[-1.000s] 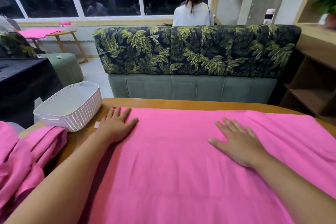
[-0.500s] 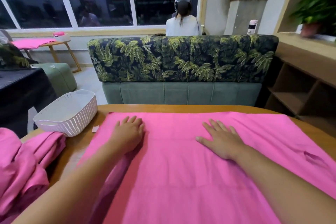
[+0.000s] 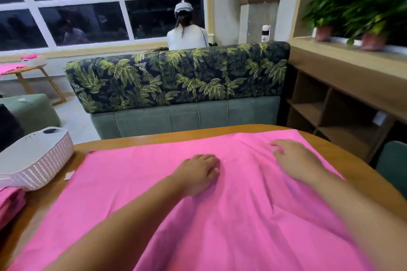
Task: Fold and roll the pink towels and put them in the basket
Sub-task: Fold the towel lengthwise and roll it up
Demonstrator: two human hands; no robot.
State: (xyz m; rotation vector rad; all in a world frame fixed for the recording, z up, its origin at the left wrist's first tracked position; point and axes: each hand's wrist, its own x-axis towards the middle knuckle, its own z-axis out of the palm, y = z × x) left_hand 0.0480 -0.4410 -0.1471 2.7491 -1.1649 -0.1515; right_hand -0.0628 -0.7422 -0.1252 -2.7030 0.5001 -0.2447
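Observation:
A large pink towel (image 3: 136,185) lies spread over the wooden table (image 3: 154,136), with soft creases between my hands. My left hand (image 3: 198,171) rests palm down near the towel's middle, its fingers lightly bent on the cloth. Further right and a little further back, my right hand (image 3: 295,160) lies flat on the towel with fingers spread. A white perforated basket (image 3: 37,160) stands at the table's left edge. It looks to hold no towels. More pink towels (image 3: 10,202) are heaped at the near left, partly cut off by the frame.
Behind the table stands a sofa (image 3: 180,86) with a palm-leaf back. A person (image 3: 187,31) sits beyond it, facing the window. Wooden shelving (image 3: 330,103) and potted plants (image 3: 361,13) fill the right side. A small paper tag (image 3: 69,175) lies beside the basket.
Both hands have slid to the right across the towel, and the view has turned right. The cloth has bunched into creases between them.

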